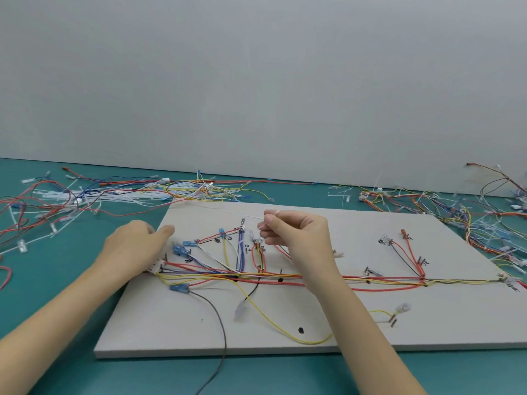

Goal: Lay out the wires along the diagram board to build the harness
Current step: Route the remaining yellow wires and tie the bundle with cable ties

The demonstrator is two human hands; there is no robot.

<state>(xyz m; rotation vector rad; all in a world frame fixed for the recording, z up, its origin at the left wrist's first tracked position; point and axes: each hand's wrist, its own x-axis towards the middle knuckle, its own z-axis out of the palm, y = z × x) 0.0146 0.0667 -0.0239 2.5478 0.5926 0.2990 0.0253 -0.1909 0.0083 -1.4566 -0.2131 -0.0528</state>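
Mid-layout: right hand (288,232) pinched a white wire (228,211) over the board (356,329); left hand (137,246) rested loosely open, empty. Next, probably: seating its terminal.

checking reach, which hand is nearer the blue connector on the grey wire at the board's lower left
Left. The left hand rests on the board just above and left of the blue connector; the right hand is farther right, its fingers pinching a white wire.

— Where is room lying open around the diagram board (356,334)?
— Bare teal table (285,374) is showing along its near edge, crossed only by one grey wire (221,363).
— And blocking?
— Loose wire piles are crowding its far-left (94,195) and far-right (445,206) corners.
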